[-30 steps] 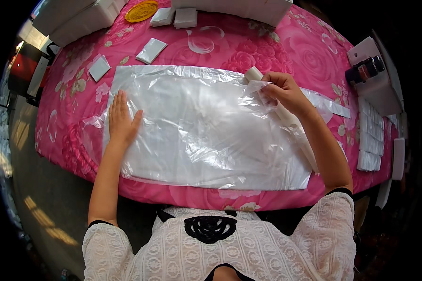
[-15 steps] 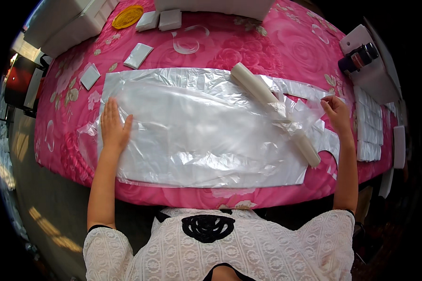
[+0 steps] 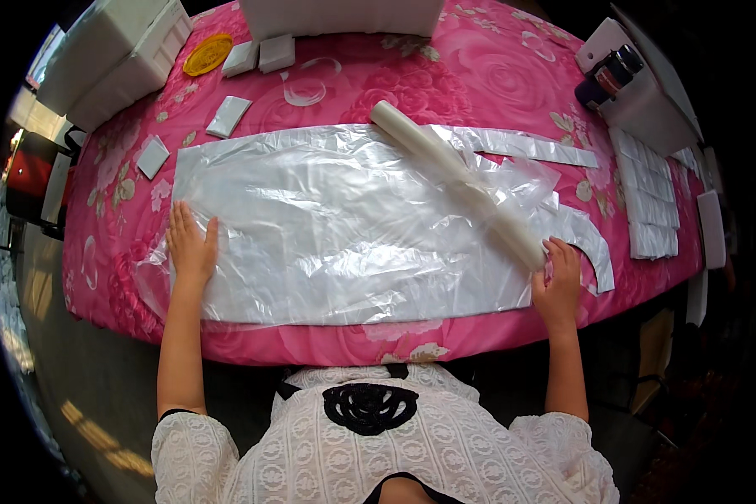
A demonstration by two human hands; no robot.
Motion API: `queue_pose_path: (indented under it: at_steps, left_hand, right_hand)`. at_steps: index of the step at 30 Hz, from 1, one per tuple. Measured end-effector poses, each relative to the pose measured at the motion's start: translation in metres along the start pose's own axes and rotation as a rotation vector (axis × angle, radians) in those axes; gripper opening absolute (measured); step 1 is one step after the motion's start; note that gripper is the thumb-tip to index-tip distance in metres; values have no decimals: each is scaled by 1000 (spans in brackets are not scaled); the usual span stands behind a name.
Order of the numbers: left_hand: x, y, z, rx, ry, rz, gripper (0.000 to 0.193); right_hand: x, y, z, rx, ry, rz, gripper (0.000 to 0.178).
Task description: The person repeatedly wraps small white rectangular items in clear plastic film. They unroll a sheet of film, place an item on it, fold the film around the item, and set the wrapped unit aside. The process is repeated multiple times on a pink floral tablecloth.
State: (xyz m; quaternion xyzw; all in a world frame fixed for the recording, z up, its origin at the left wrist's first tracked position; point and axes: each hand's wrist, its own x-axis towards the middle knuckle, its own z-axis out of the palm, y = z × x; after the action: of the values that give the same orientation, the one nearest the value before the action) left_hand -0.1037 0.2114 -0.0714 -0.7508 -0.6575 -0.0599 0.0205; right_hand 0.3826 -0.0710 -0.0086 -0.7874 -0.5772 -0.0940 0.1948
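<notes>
A stack of thin, shiny, translucent plastic sheets, shaped like aprons with long straps at the right end, is spread flat across the table. My left hand lies flat on its left edge, fingers stretched out. Slanting over the right part of the sheets is a pale roll of plastic film. At the roll's near end is my right hand, its thumb and fingers closed around that end. Loose clear film crumples beside the roll. Part of the roll's near end is hidden by the fingers.
A pink floral cloth covers the table. Small folded white packets and a yellow coil sit at the far left, near white foam boxes. At right are a dark bottle and stacked folded plastic packs.
My right hand has released the loose film, moved left and nearer, and taken the roll's near end. The roll now lies further left. My left hand stays flat on the sheets.
</notes>
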Motion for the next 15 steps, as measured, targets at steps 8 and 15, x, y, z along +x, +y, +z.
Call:
queue_pose_path:
  at_steps: [8,15]
  left_hand:
    - [3,-1,3,-9,1,-2,78]
    - [-1,4,-1,-25,6,-45,79]
  right_hand:
    - [67,-44,35,6,-489,76,49]
    - [48,0,11,49,-147,267,56]
